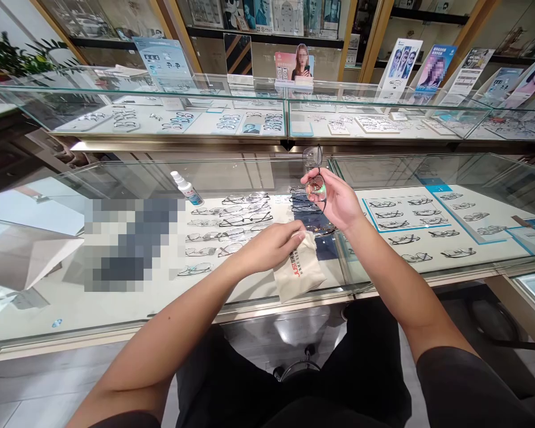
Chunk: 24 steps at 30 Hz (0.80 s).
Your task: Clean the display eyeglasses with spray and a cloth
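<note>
Raised above the glass counter, my right hand (pixel 334 199) pinches a pair of eyeglasses (pixel 314 157) with a thin dark frame. The glasses are turned on end, one lens above the fingers and one across them, with a greenish glint on the lower lens. My left hand (pixel 279 241) is closed on a cream cleaning cloth (pixel 296 276) with red and dark print, which hangs down toward the counter's front edge. Cloth and glasses are apart. Under the glass, partly hidden by my hands, several frames lie on a dark blue panel (pixel 325 246).
A white spray bottle (pixel 187 189) stands on the counter to the left. Rows of eyeglasses (pixel 245 220) lie inside the glass case. Farther back is a second glass display case (pixel 173 122) with upright advertising cards (pixel 399 68) on it. A white box-like object (pixel 31 249) is at far left.
</note>
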{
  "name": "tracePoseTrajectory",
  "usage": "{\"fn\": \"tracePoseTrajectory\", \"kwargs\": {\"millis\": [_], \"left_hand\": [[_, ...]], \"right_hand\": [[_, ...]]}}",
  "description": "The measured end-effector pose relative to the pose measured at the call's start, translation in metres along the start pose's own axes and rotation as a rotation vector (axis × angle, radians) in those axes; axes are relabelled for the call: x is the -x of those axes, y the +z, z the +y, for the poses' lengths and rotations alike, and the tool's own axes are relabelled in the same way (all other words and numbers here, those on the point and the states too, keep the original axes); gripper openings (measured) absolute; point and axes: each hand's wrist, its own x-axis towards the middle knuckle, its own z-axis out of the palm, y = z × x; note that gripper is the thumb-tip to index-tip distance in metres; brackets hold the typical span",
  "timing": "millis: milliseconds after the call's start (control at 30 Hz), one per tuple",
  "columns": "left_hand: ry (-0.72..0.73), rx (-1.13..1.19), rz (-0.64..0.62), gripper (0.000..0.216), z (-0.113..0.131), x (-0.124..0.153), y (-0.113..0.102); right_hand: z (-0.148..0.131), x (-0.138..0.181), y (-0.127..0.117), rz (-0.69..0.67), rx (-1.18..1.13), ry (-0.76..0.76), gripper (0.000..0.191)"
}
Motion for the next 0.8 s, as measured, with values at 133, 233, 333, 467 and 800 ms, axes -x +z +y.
{"fn": "tracePoseTrajectory", "kwargs": {"millis": [133, 233, 333, 467, 800], "left_hand": [[0.01, 0.067, -0.016, 0.033, 0.002, 0.002, -0.001], [0.011, 0.064, -0.032, 0.034, 0.003, 0.002, -0.001], [0.012, 0.084, 0.007, 0.031, 0.004, 0.002, -0.001], [0.066, 0.24, 0.176, 0.03, 0.005, 0.003, -0.006], [-0.159, 0.962, 0.622, 0.06, -0.012, -0.001, -0.045]], "right_hand": [[0.001, 0.0, -0.001, -0.01, -0.013, -0.002, 0.021], [0.001, 0.0, -0.002, 0.0, 0.009, 0.01, 0.022], [0.001, -0.001, -0.002, -0.001, 0.008, 0.007, 0.021], [0.001, -0.001, -0.002, -0.002, -0.012, -0.005, 0.02], [-0.003, 0.007, 0.003, -0.005, 0.046, 0.002, 0.023]]}}
